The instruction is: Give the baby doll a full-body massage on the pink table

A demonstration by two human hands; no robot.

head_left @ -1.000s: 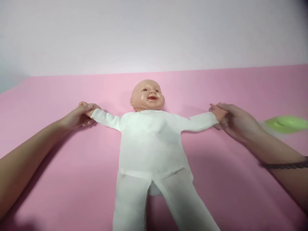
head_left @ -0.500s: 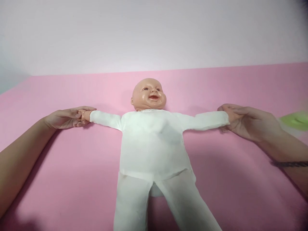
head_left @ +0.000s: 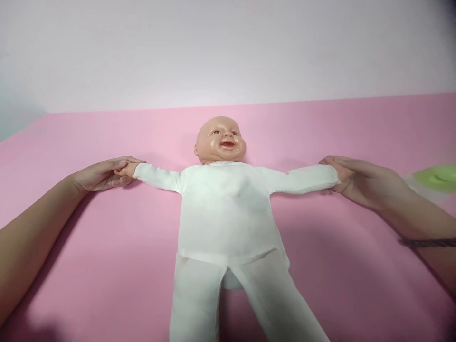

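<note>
A bald baby doll [head_left: 228, 213] with a white cloth body lies face up on a pink surface [head_left: 121, 266], its arms stretched out to both sides. On the left, my left hand [head_left: 103, 175] holds the doll's small plastic hand [head_left: 127, 171] between thumb and fingers. My right hand [head_left: 366, 183] grips the doll's other hand [head_left: 344, 172] at the right, its fingers partly hidden beneath and behind the doll's arm. The doll's lower legs run out of view at the bottom edge.
Behind the pink surface rises a pale wall [head_left: 228, 52]. Near the right edge, beyond my right wrist, lies a bright green object [head_left: 436, 178] with a clear or whitish part, too blurred to name. A dark braided band [head_left: 427, 242] circles my right forearm.
My left hand and the doll's hand in it have shifted very slightly to the right. My right hand has moved a little inward, to the left. Both still hold the doll's hands.
</note>
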